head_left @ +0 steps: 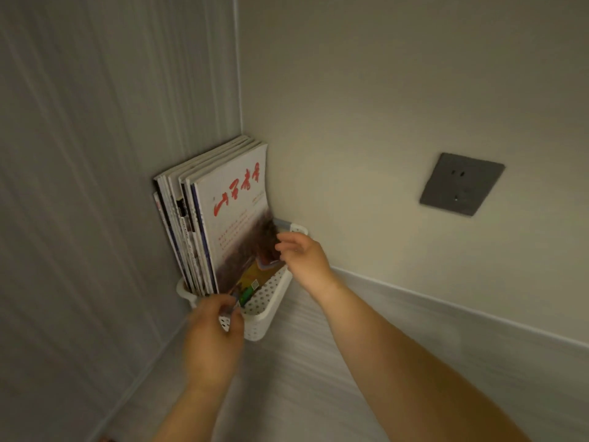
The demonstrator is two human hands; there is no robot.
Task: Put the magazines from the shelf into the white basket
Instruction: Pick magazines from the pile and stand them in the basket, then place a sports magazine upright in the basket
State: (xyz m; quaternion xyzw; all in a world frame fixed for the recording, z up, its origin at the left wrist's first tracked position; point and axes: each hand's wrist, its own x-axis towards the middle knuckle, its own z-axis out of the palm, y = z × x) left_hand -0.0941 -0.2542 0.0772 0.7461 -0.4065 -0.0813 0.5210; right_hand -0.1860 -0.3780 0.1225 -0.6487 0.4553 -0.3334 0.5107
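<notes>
I have a single wide-angle view from the camera on my head, looking forward and down into a room corner where a grey striped panel meets a plain cream wall (382, 90). It sits close, within arm's reach of the white perforated plastic basket (271, 301) at centre frame. Straight edges bow toward the borders.

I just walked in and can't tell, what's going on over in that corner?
A person is standing magazines upright in a white basket set in the corner where two walls meet. The left hand is at the basket's near end by the front magazine's lower edge, and the right hand is at its far end. A grey wall socket sits to the right.
</notes>
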